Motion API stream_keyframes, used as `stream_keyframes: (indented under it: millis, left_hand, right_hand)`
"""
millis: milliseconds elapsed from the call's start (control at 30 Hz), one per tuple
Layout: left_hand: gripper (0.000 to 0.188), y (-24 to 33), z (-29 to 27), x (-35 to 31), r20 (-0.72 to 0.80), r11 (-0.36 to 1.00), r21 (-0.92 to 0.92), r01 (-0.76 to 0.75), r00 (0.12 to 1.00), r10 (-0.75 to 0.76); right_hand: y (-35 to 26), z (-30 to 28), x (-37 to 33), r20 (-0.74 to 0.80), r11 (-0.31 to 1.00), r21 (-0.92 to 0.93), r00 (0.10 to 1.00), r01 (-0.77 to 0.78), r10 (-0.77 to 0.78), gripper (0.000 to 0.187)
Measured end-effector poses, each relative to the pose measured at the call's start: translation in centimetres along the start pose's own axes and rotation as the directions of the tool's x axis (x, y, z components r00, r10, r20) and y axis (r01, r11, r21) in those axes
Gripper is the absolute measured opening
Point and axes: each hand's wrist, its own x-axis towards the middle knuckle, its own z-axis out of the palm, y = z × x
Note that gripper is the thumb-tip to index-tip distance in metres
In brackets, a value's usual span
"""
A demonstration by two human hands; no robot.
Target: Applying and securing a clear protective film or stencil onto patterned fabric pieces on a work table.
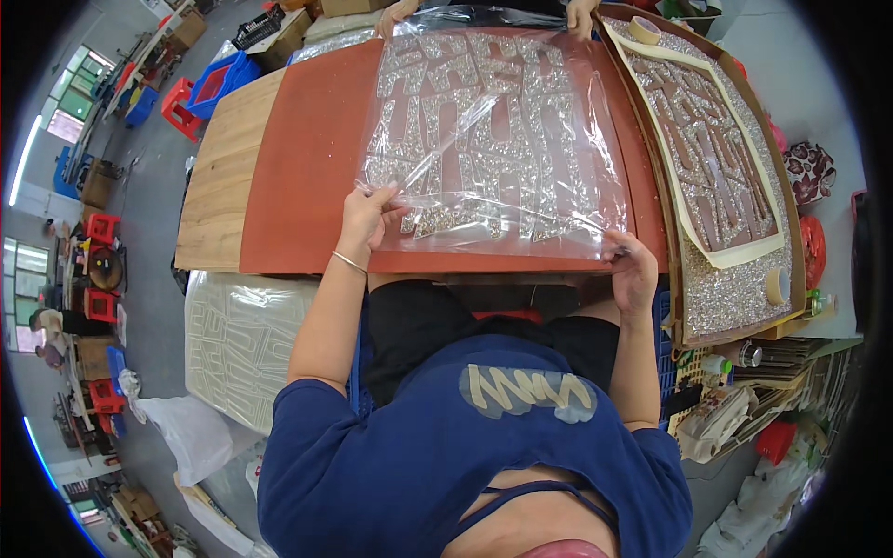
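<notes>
A clear plastic film (470,163) spans the red-brown board (302,163) on the table before me. Glittering shapes of small stones (553,177) show through it; whether they stick to the film or lie beneath it I cannot tell. My left hand (365,221) pinches the film's near left edge, with creases running from the fingers. At the near right corner, my right hand (634,276) grips the same film between thumb and fingers. Across the table, another person's two hands (398,16) hold the far edge.
Right of the board, a shallow tray (726,312) of loose glitter stones holds a cut-out stencil (779,244) and tape rolls (644,31). A wooden board (223,177) lies left. Below it is a pale sheet with cut shapes (244,339). Blue crates (223,82) and a red stool (179,110) stand beyond.
</notes>
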Motion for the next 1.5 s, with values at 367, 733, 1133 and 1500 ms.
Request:
stream_keyframes:
  millis: [367, 733, 1133, 1500]
  left_hand:
    - [0.019, -2.2, -1.0, -5.3, -0.079, 1.0, -0.006, -0.023, 0.997, 0.022]
    - [0.014, -1.6, -2.8, -5.2, -0.003, 0.997, 0.081, -0.007, 1.0, 0.007]
    - [0.022, -1.2, -0.5, -1.8, -0.013, 0.808, -0.588, -0.029, 1.0, 0.026]
    - [0.028, -1.1, -2.2, -6.5, -0.115, 0.867, 0.458, -0.197, 0.954, 0.278]
  right_hand:
    - [1.7, -1.1, -2.3, -0.21, 0.969, -0.241, 0.978, -0.059, 0.007, 0.042]
    - [-2.3, -2.1, -1.1, -0.057, 0.838, -0.449, 0.946, -0.311, 0.32, 0.018]
    - [0.6, 0.1, 0.0, -0.08, 0.934, -0.212, 0.957, -0.288, 0.277, 0.013]
    - [0.8, -0.9, -2.2, -0.094, 0.927, -0.254, 0.961, -0.276, 0.261, 0.02]
